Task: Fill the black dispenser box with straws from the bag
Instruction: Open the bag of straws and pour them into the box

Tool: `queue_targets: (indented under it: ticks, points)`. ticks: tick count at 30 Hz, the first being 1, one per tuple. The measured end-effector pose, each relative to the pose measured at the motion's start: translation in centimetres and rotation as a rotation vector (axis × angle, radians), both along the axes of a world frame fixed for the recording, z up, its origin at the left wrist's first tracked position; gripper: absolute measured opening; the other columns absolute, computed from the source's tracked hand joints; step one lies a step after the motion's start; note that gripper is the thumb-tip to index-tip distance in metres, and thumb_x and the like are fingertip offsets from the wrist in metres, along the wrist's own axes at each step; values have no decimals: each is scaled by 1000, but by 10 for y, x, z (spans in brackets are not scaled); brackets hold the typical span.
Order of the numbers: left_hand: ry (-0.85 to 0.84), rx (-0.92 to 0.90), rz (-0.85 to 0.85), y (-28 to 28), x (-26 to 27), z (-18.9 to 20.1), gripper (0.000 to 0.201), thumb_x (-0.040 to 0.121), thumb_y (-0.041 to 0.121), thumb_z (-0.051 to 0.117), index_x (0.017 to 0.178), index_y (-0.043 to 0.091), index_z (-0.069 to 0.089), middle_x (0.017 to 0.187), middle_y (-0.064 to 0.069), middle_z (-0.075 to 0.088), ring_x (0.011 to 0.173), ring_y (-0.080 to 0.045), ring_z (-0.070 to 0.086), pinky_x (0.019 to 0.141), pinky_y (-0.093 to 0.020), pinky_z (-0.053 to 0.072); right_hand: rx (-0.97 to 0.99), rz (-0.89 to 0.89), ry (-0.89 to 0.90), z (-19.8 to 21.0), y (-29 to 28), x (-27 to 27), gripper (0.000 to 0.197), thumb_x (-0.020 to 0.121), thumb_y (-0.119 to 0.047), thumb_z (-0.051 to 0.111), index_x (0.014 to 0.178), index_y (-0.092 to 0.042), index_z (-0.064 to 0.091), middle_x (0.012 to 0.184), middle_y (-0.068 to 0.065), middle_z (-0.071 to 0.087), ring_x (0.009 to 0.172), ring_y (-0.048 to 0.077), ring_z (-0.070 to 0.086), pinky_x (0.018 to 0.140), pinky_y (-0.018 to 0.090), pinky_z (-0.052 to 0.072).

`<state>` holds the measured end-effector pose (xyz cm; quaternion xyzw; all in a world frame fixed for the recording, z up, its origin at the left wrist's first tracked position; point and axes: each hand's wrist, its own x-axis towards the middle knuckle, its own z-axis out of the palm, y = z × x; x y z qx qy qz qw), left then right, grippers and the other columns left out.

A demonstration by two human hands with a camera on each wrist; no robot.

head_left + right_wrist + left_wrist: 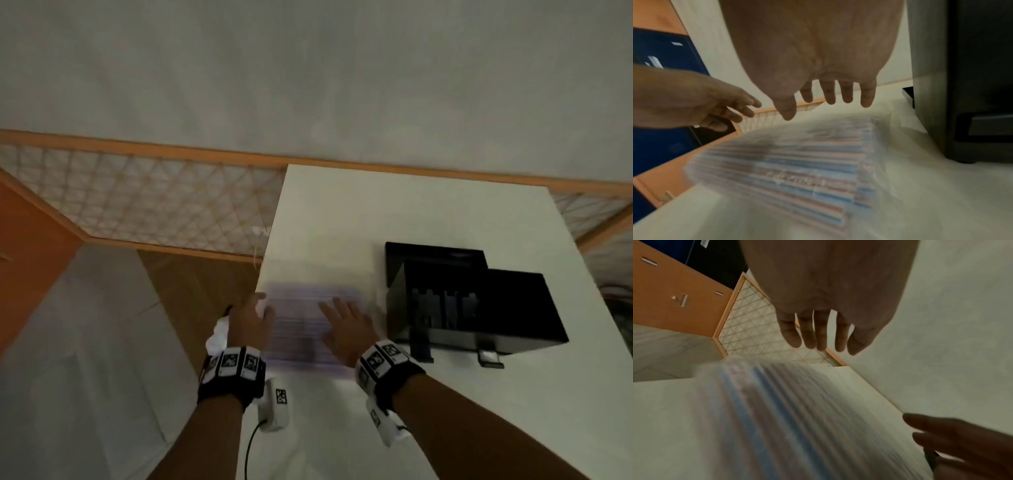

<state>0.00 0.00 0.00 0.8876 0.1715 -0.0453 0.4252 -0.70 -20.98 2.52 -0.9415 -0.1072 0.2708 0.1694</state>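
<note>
Over straw bag (305,325): both hands (251,320) (346,323) w/ fingers spread, blurred.

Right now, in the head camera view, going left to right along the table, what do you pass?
Left hand → bag of straws → right hand → black dispenser box. The right hand overlaps the bag's right part.

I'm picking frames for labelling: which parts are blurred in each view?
Head view: bag of straws smeared, black dispenser box fairly sharp. Left wrist view: bag streaked, left hand clearer. Right wrist view: bag streaked, right hand soft.
</note>
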Motion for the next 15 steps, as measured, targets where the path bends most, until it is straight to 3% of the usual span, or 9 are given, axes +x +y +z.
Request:
queue_targets:
  ticks: [2,4,7,9,11,12,14,15]
  points:
    - [69,-43,31,2,32,-3,40,91,28,52,130,17,49,128,-14,58,114,-36,55,96,-42,46,-43,35,10,-13,4,7,64,91,-41,43,146,-33,12,158,2,10,144,28,10,113,51,16]
    - [119,-108,89,4,67,-4,46,94,22,51,135,3,42,131,-17,55,119,-38,52,95,-42,43,-87,60,7,-24,3,5,62,89,-48,36,146,-32,14,157,2,13,144,27,11,113,50,15]
    - [146,-180,60,8,103,-27,45,92,24,55,121,-10,50,122,-30,58,111,-45,56,89,-49,46,-103,76,-2,-33,1,-1,76,75,-63,11,146,-34,14,158,-1,11,144,25,11,114,50,11]
    - [197,-243,70,16,119,-53,43,89,26,61,115,-8,57,117,-27,61,106,-43,58,87,-47,46,-100,88,3,-34,-4,-4,77,76,-65,10,146,-34,13,158,0,10,144,24,10,114,50,9]
    - [295,-279,47,17,127,-55,50,81,41,65,110,1,62,113,-19,63,105,-37,59,89,-43,46,-90,102,5,-34,-8,-11,82,71,-66,5,146,-34,13,158,0,12,144,24,11,114,48,9]
    - [332,-292,24,16,128,-51,44,79,44,66,99,5,65,105,-15,64,101,-33,60,86,-39,46,-82,108,-3,-32,-10,-16,84,69,-65,4,146,-34,14,158,0,13,145,25,12,114,48,9]
    - [342,-332,-2,15,123,-43,28,85,33,65,77,7,64,80,-8,59,86,-23,56,75,-32,40,-63,103,10,-26,-15,-24,84,69,-65,5,145,-33,19,157,-1,16,144,25,14,113,47,12]
    - [311,-341,-30,14,119,-39,24,87,27,64,73,7,64,73,-5,56,82,-20,52,71,-30,38,-53,103,31,-23,-17,-25,79,72,-64,8,144,-32,22,156,-2,18,144,23,16,113,46,13]
